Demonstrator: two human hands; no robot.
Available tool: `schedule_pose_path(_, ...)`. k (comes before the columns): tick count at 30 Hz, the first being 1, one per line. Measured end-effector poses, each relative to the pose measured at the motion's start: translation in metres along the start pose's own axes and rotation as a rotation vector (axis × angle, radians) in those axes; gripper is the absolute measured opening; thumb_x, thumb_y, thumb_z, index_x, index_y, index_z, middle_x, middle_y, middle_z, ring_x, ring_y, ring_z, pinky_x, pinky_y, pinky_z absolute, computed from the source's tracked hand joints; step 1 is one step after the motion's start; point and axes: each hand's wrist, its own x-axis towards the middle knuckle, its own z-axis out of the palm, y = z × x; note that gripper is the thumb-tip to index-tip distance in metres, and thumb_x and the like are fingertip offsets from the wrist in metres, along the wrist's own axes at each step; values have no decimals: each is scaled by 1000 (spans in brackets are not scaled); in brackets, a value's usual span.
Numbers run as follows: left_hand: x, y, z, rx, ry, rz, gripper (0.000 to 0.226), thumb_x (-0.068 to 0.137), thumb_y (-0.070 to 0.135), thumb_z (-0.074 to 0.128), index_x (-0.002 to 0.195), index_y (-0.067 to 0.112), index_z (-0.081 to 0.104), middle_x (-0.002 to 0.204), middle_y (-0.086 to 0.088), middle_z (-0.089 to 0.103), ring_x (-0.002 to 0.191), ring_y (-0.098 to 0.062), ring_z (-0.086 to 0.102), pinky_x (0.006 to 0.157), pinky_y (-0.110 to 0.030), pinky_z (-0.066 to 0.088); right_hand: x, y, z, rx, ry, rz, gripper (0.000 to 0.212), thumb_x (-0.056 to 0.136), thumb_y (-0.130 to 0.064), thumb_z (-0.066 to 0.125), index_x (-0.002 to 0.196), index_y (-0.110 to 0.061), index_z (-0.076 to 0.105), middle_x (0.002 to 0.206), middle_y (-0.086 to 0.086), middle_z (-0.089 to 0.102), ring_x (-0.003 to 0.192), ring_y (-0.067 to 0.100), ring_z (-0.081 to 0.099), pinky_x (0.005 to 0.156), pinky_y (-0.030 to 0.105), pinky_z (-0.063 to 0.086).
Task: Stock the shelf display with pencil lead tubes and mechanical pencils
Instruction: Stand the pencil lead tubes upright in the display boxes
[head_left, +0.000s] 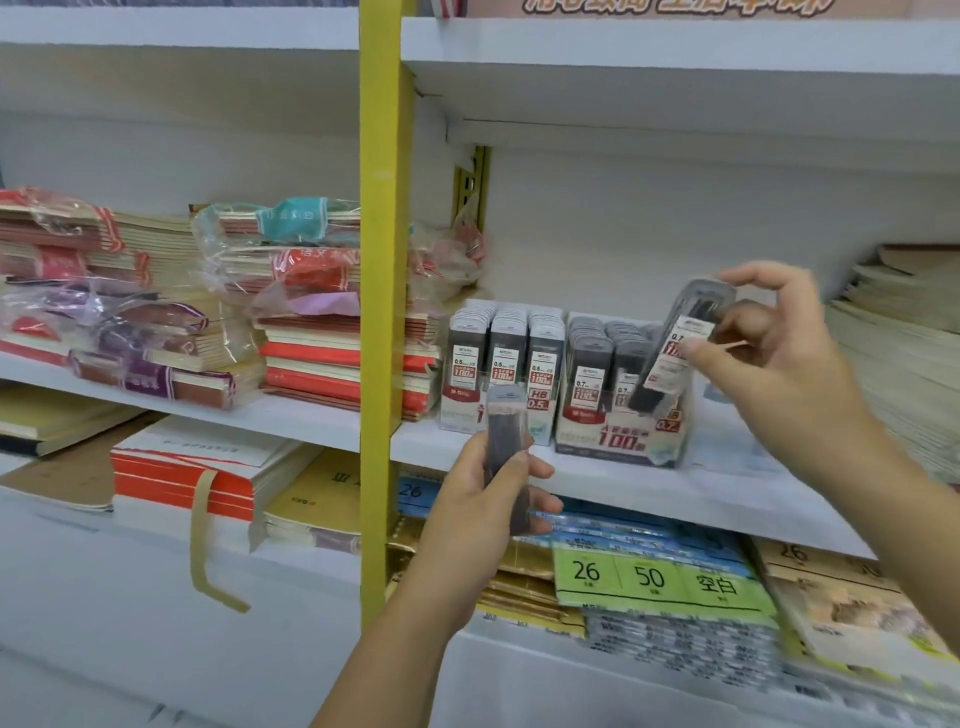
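Two clear display boxes stand side by side on the white shelf (597, 483): the left box (501, 358) is filled with 0.5 lead tubes, and the right box (613, 421) holds 0.7 lead tubes. My right hand (769, 353) pinches one dark lead tube (675, 348), tilted, above the right end of the 0.7 box. In front of the shelf edge, my left hand (488, 499) grips a few dark lead tubes (506, 441) upright, below the 0.5 box.
Stacks of wrapped notebooks (171, 306) fill the left shelf beyond a yellow upright post (379, 312). More paper stacks (904, 353) sit at the right. Below the shelf lie blue and green packs (654, 577) and books.
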Motion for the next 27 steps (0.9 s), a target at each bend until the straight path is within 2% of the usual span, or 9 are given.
schedule_pose_path(6, 2, -11, 18, 5, -28, -34, 13, 104, 25, 52, 105, 29, 65, 86, 4, 74, 79, -17, 74, 67, -24, 58, 15, 20, -24, -186, 41, 13, 52, 90, -14, 67, 97, -57, 38, 82, -2, 72, 75, 25, 63, 75, 44, 49)
schedule_pose_path(10, 3, -14, 22, 20, -26, -38, 13, 104, 24, 52, 107, 28, 65, 88, 4, 75, 83, -17, 75, 67, -24, 58, 23, 27, -23, -269, 27, 29, 44, 88, -19, 69, 103, -47, 38, 80, -11, 71, 61, 3, 55, 65, 35, 45)
schedule_pose_path(13, 4, -15, 23, 16, -28, -38, 14, 103, 23, 53, 109, 28, 65, 89, 4, 74, 83, -16, 75, 66, -23, 59, 24, 35, -18, -322, -32, 61, 42, 87, -20, 70, 104, -43, 40, 76, -10, 68, 61, -5, 55, 60, 27, 39)
schedule_pose_path(16, 5, -16, 24, 7, -37, -33, 15, 103, 22, 53, 109, 28, 65, 90, 3, 75, 82, -16, 75, 66, -24, 59, 20, 49, -12, -434, -108, 110, 28, 85, -28, 69, 101, -39, 48, 92, -16, 62, 85, -6, 54, 73, 24, 38)
schedule_pose_path(18, 5, -17, 25, 8, -47, -31, 15, 103, 21, 53, 110, 27, 65, 91, 3, 75, 83, -17, 76, 67, -25, 60, 19, 56, -11, -589, -72, 78, 18, 83, -36, 68, 95, -38, 55, 103, -15, 51, 107, 8, 42, 89, 27, 30)
schedule_pose_path(19, 6, -17, 26, 9, -53, -30, 15, 103, 21, 53, 111, 27, 65, 92, 2, 76, 83, -17, 76, 67, -26, 61, 19, 58, -12, -686, -40, 29, 17, 83, -39, 67, 97, -37, 58, 105, -14, 47, 113, 14, 36, 91, 29, 26)
schedule_pose_path(21, 6, -17, 26, 5, -66, -30, 16, 103, 21, 54, 112, 27, 65, 94, 1, 76, 84, -18, 76, 68, -26, 61, 21, 61, -13, -823, 4, -50, 25, 83, -40, 68, 106, -31, 66, 104, -11, 47, 115, 16, 30, 92, 33, 25)
schedule_pose_path(24, 4, -17, 26, -10, -89, -33, 17, 102, 19, 54, 112, 25, 66, 95, 0, 77, 84, -20, 76, 67, -27, 61, 19, 62, -13, -912, -2, 1, 33, 85, -40, 68, 115, -27, 68, 113, -3, 55, 117, 20, 29, 96, 37, 28)
schedule_pose_path(27, 3, -17, 25, -21, -107, -37, 18, 102, 19, 55, 114, 26, 66, 96, -1, 77, 85, -21, 77, 66, -27, 61, 6, 55, -8, -824, 81, 10, 33, 86, -37, 68, 116, -26, 68, 116, 0, 56, 117, 20, 31, 96, 34, 28)
